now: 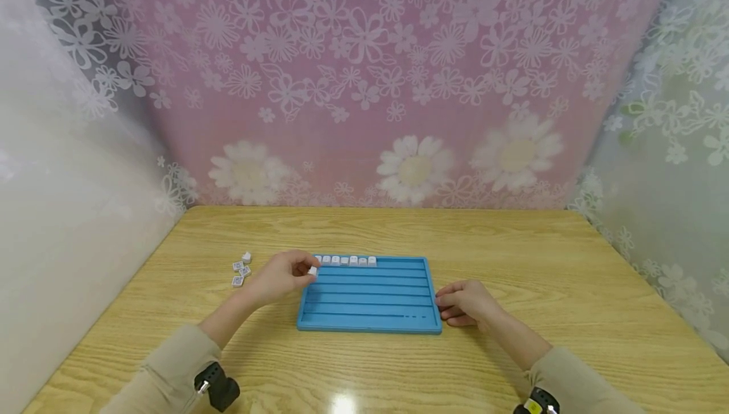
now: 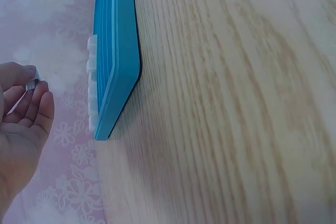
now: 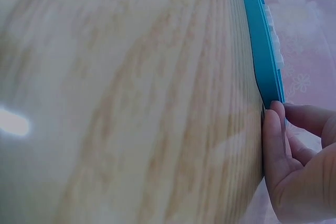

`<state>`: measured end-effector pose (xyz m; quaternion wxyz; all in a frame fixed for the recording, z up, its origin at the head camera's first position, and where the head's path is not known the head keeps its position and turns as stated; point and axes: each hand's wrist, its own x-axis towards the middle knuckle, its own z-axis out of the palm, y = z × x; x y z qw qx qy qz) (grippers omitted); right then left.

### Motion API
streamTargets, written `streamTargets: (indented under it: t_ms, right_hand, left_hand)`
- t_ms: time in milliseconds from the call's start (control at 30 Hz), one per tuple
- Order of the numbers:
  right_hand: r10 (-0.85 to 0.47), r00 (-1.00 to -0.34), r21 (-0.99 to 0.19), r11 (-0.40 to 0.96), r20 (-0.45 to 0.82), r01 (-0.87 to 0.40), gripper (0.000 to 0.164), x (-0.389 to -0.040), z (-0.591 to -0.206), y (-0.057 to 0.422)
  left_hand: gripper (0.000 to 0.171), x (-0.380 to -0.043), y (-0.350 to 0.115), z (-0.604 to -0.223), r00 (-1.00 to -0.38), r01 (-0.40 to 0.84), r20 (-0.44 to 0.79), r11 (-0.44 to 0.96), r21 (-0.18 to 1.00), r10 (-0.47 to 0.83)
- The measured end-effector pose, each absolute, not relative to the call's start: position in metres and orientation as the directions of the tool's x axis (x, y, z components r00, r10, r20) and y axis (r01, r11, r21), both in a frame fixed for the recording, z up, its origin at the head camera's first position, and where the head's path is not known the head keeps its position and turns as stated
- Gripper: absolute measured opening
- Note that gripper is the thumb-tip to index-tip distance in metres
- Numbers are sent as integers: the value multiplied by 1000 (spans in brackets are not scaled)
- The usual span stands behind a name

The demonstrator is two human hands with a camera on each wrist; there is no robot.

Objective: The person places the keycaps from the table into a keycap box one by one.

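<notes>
A blue tray with ridged rows (image 1: pixel 364 308) lies on the table. White keycaps (image 1: pixel 354 261) stand side by side along the left part of its back row. Between thumb and fingertips my left hand (image 1: pixel 283 276) pinches a single white keycap (image 1: pixel 312 271), over the tray's back left corner. The left wrist view shows that keycap (image 2: pixel 32 83) in the fingers, apart from the tray. At the tray's right side, my right hand (image 1: pixel 468 305) holds the edge with thumb and fingers; in the right wrist view the fingertips (image 3: pixel 276 109) meet the tray's rim (image 3: pixel 268 66).
Several loose white keycaps (image 1: pixel 238 266) lie on the wooden table (image 1: pixel 364 373), left of the tray. A floral curtain (image 1: pixel 364 116) hangs behind the table, and light panels flank it on both sides.
</notes>
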<state>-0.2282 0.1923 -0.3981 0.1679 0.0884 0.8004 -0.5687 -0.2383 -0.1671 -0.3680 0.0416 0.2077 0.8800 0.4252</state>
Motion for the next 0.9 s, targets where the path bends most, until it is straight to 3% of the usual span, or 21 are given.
streamTargets:
  t_ms: [467,733,900]
  right_hand:
    - [-53,-929,-881,339,-367,329,28,-228,-395,192]
    - [-56,-931,-882,343,-361,322,29,-229,-395,192]
    - [-57,-929,-882,340,-366,326,28,-228,-398,193]
  left_hand:
    - [20,-239,-158,-367,-904,311,98,485,817,416]
    - [24,-241,-152,-369,-900,215,56,330,919,432]
    - [26,-242,-147,-373,-902,219,77,297,929,425]
